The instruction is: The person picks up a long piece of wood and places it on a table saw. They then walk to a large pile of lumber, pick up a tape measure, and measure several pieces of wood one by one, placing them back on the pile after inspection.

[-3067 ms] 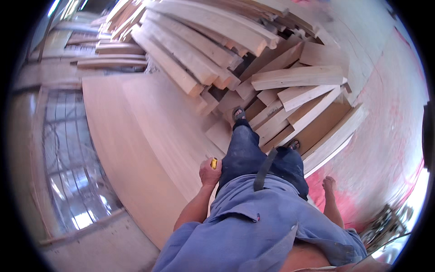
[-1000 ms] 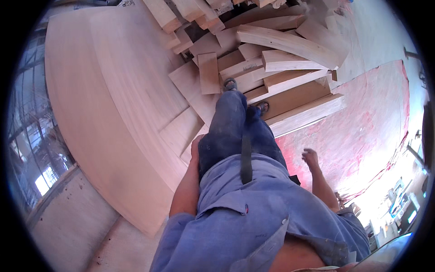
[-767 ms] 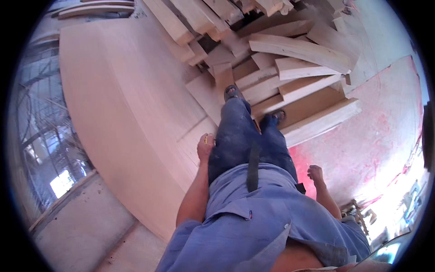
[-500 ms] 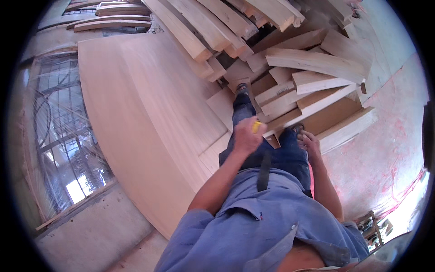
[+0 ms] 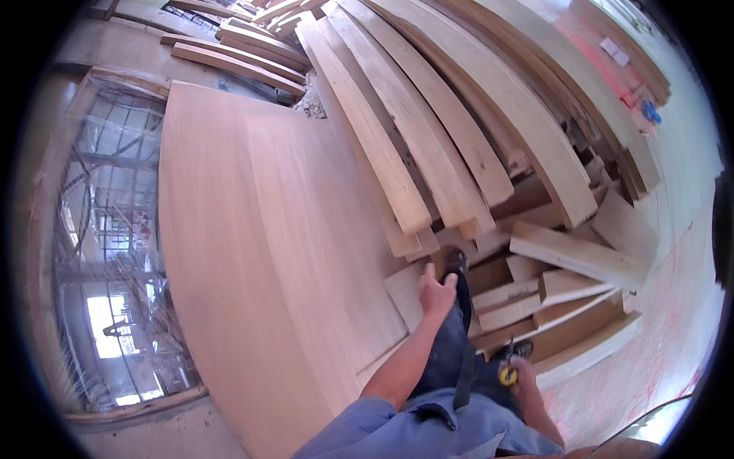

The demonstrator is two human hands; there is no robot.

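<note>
My left hand [image 5: 437, 296] reaches forward with thumb and fingers apart, and nothing shows in it. It is nearest to the sawn ends of the long timber beams [image 5: 405, 203], just beyond its fingertips; whether it touches one I cannot tell. In my right hand [image 5: 524, 380], low beside my right leg, is a small round yellow tape measure [image 5: 508, 375] with a dark middle. Short wooden offcuts [image 5: 577, 252] lie in a jumble ahead of that hand. Left of my left arm stretches a broad, smooth wooden panel [image 5: 306, 252].
My shoes [image 5: 455, 262] stand among the offcuts, close to the beam ends. More beams [image 5: 237, 65] lie at the far left. A plastic-wrapped frame [image 5: 115, 252] borders the panel on the left. A blue object [image 5: 651, 112] rests on the pale floor [image 5: 680, 252] at the far right.
The yellow tape measure has passed from my left hand to my right. My left hand has moved forward toward the beam ends. The view has tilted up, showing more of the long beams.
</note>
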